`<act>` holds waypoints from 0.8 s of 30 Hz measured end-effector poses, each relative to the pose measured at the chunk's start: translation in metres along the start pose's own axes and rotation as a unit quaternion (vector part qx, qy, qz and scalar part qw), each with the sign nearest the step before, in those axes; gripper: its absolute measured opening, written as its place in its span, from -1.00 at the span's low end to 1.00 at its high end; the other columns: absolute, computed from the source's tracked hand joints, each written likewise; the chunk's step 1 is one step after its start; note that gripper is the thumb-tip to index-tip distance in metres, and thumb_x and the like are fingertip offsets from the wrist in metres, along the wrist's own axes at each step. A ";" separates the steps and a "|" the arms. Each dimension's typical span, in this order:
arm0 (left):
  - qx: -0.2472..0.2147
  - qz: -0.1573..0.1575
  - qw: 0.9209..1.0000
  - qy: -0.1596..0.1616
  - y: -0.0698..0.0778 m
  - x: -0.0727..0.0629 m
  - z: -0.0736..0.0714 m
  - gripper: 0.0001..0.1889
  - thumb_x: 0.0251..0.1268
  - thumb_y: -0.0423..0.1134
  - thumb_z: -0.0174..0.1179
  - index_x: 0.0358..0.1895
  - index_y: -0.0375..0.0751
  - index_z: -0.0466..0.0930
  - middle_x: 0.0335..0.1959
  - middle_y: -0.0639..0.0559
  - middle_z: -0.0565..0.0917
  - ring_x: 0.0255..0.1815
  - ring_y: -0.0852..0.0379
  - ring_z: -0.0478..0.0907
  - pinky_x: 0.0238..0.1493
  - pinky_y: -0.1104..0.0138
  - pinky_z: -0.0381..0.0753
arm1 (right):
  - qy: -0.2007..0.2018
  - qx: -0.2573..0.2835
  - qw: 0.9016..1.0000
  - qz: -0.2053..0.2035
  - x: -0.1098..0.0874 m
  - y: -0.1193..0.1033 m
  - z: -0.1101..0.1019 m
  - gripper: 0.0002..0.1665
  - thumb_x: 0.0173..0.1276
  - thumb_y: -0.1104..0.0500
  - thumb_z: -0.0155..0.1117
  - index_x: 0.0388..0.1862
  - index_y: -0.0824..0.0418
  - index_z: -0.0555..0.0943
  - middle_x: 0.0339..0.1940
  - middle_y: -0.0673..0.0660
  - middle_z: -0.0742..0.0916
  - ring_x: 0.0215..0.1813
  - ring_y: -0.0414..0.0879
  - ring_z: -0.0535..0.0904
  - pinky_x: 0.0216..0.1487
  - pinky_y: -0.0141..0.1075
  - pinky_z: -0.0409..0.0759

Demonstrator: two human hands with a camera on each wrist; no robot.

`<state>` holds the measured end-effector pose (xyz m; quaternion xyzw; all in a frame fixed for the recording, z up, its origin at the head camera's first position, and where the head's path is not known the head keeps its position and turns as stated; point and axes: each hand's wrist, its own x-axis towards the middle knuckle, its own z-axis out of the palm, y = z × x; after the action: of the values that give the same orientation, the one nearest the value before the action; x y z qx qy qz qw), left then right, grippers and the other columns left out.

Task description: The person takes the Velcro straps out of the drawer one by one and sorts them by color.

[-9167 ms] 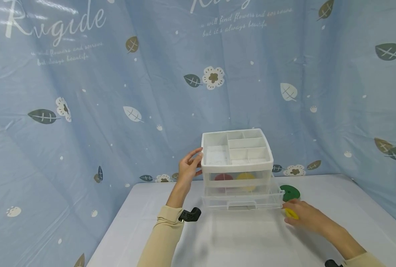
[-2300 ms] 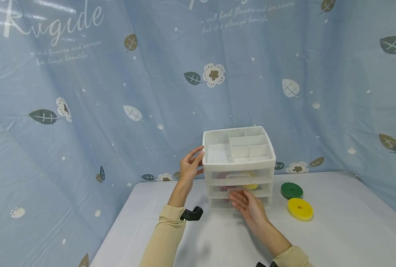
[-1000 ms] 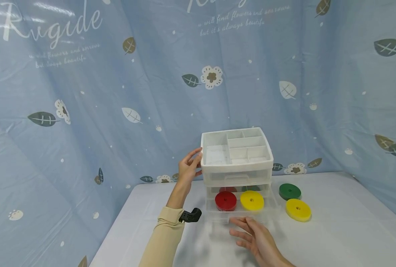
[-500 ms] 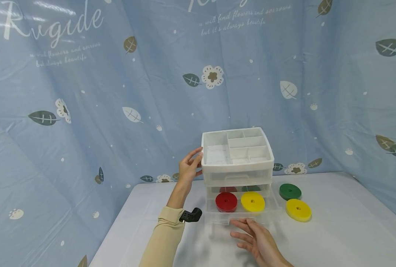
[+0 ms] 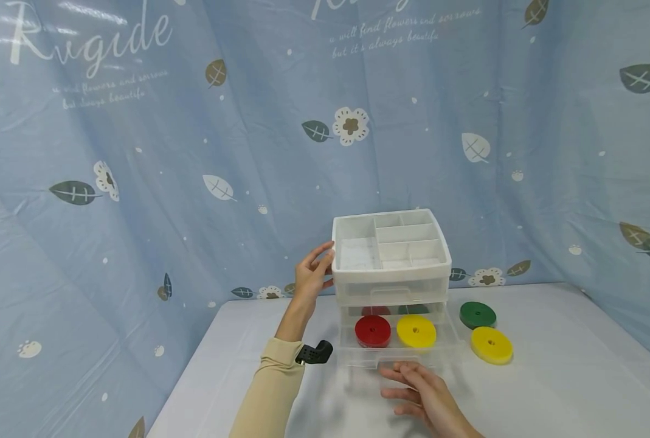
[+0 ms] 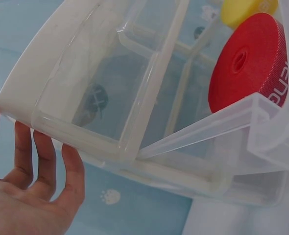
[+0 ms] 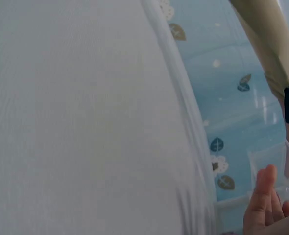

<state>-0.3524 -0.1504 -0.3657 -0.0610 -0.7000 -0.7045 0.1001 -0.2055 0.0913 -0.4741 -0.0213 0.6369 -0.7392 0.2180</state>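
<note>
1. The head view is bright and evenly lit, with white streaks of glare from lamps overhead on the glossy blue printed backdrop (image 5: 138,152) near the top left.
2. Soft, faint shadows fall on the white table (image 5: 549,377) in front of the clear plastic drawer unit (image 5: 390,267).
3. The backdrop's folds bow towards the edges of the head view: wide-angle distortion.
4. In the left wrist view the red tape roll (image 6: 250,61) is close and slightly soft.
5. The right wrist view is washed out; the table surface there is pale and blurred.
</note>
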 end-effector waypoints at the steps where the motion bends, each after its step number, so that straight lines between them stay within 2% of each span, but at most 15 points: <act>1: -0.001 -0.001 1.000 -0.001 0.000 0.001 0.000 -0.59 0.35 0.10 0.21 0.23 0.25 0.56 -0.07 -0.13 0.66 -0.29 0.21 0.66 -0.03 0.10 0.71 | 0.001 -0.012 1.000 -0.004 0.000 0.000 0.000 -0.22 0.51 -0.25 0.00 0.34 0.36 0.30 0.26 0.24 0.63 0.02 -0.01 0.71 0.02 -0.15 0.69; 8: -0.003 0.000 1.000 -0.010 -0.002 0.001 -0.001 -0.56 0.38 0.09 0.19 0.29 0.22 0.52 0.04 -0.30 0.61 -0.28 0.25 0.65 0.05 0.00 0.67 | 0.020 -0.116 0.992 -0.034 0.000 0.000 -0.005 -0.33 0.45 -0.21 0.13 0.18 0.35 0.47 0.06 0.23 0.67 -0.12 -0.03 0.71 -0.12 -0.15 0.73; 11: 0.002 0.003 1.000 -0.006 -0.001 0.000 -0.001 -0.57 0.35 0.11 0.20 0.26 0.24 0.54 0.02 -0.28 0.62 -0.28 0.23 0.66 0.02 0.04 0.69 | 0.011 -0.161 0.986 -0.052 -0.002 -0.004 -0.006 -0.36 0.42 -0.18 0.19 0.15 0.35 0.50 0.03 0.25 0.68 -0.15 -0.01 0.70 -0.14 -0.14 0.74; 13: 0.005 0.005 1.000 -0.004 0.000 -0.001 0.000 -0.59 0.34 0.13 0.21 0.23 0.26 0.56 -0.01 -0.25 0.64 -0.27 0.21 0.66 -0.01 0.07 0.70 | 0.001 -0.200 0.977 -0.073 -0.003 -0.008 -0.008 -0.38 0.40 -0.16 0.23 0.13 0.34 0.53 0.00 0.25 0.69 -0.18 0.00 0.69 -0.18 -0.16 0.74; 16: 0.006 0.009 1.000 -0.001 0.000 -0.002 0.000 -0.60 0.33 0.14 0.22 0.20 0.29 0.57 -0.07 -0.17 0.66 -0.27 0.19 0.66 -0.04 0.10 0.72 | -0.013 -0.286 0.951 -0.115 -0.005 -0.017 -0.010 -0.46 0.37 -0.16 0.27 0.08 0.25 0.60 -0.05 0.15 0.73 -0.20 -0.10 0.66 -0.21 -0.30 0.70; 19: 0.004 0.012 1.000 0.003 0.000 -0.001 0.000 -0.62 0.33 0.13 0.22 0.19 0.30 0.58 -0.13 -0.09 0.67 -0.27 0.19 0.66 -0.05 0.10 0.72 | -0.021 -0.369 0.915 -0.161 -0.006 -0.027 -0.013 -0.57 0.36 -0.16 0.28 -0.01 0.12 0.66 -0.12 -0.01 0.76 -0.23 -0.26 0.62 -0.24 -0.43 0.63; 20: 0.003 0.012 1.000 0.003 0.000 -0.001 0.000 -0.63 0.33 0.12 0.22 0.18 0.30 0.59 -0.15 -0.06 0.67 -0.27 0.18 0.66 -0.05 0.09 0.72 | -0.024 -0.390 0.904 -0.174 -0.006 -0.030 -0.014 -0.61 0.36 -0.16 0.28 -0.04 0.08 0.67 -0.14 -0.05 0.76 -0.25 -0.30 0.62 -0.25 -0.46 0.61; 24: 0.003 0.012 1.000 0.005 -0.001 0.000 0.000 -0.65 0.34 0.11 0.23 0.16 0.32 0.60 -0.20 0.00 0.67 -0.27 0.18 0.65 -0.05 0.08 0.72 | -0.037 -0.440 0.873 -0.206 -0.008 -0.042 -0.015 -0.72 0.32 -0.14 0.33 -0.13 -0.02 0.69 -0.22 -0.15 0.75 -0.32 -0.39 0.59 -0.28 -0.51 0.61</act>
<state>-0.3524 -0.1507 -0.3670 -0.0655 -0.7008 -0.7015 0.1118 -0.2152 0.1124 -0.4353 -0.2731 0.8692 -0.4090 0.0521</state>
